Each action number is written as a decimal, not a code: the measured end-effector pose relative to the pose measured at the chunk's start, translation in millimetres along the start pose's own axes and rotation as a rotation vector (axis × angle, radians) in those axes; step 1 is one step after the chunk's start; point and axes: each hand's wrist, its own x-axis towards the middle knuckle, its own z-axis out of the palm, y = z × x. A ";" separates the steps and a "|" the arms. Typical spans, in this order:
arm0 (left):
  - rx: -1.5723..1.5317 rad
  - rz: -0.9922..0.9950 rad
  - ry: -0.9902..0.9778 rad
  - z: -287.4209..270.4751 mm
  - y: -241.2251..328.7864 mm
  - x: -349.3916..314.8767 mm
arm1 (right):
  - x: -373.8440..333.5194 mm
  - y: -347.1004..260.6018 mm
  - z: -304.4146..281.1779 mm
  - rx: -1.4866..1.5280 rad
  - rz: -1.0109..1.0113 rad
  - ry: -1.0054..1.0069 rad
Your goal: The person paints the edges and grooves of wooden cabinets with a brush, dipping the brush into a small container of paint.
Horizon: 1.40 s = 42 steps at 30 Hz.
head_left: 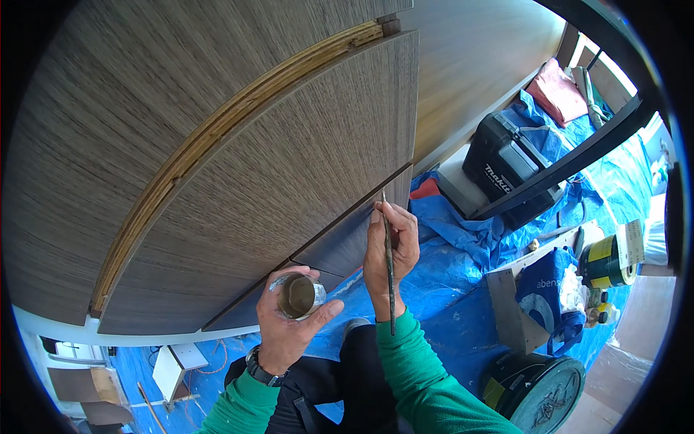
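1. Brown, slim brush (391, 271), clamped in your right fingers (406, 230), tip near the lower edge of the wood-grain panel (289, 188); a wobble could smear its surface.
2. Your left fingers (329, 312) clasp the brown-filled cup (297, 296); tilting might spill onto the blue sheet (448, 289).

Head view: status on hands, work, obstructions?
Left hand holding clear cup of brown contents. Right hand gripping slim brush. Tip near wood-grain panel lower edge, contact unclear. No obstruction seen at tip.
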 end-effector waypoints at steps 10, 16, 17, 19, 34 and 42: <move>0.001 -0.006 -0.001 -1.1 -1.8 -0.1 | -3.0 -5.1 1.4 -0.008 0.009 0.010; -0.016 -0.025 0.014 1.2 3.8 -0.7 | -7.4 -9.1 1.3 -0.005 0.031 -0.007; -0.024 -0.026 0.017 1.4 3.6 -1.0 | -7.8 -9.6 1.2 -0.008 0.033 -0.011; -0.042 -0.026 0.021 2.0 3.8 -1.1 | -8.2 -7.9 0.9 -0.015 0.009 -0.017; 0.030 0.018 0.001 -1.2 -1.2 -0.5 | -13.5 -16.2 1.0 -0.044 -0.005 -0.060; -0.002 -0.011 -0.004 -1.0 0.5 -0.8 | -15.3 -14.0 0.3 -0.016 -0.009 -0.038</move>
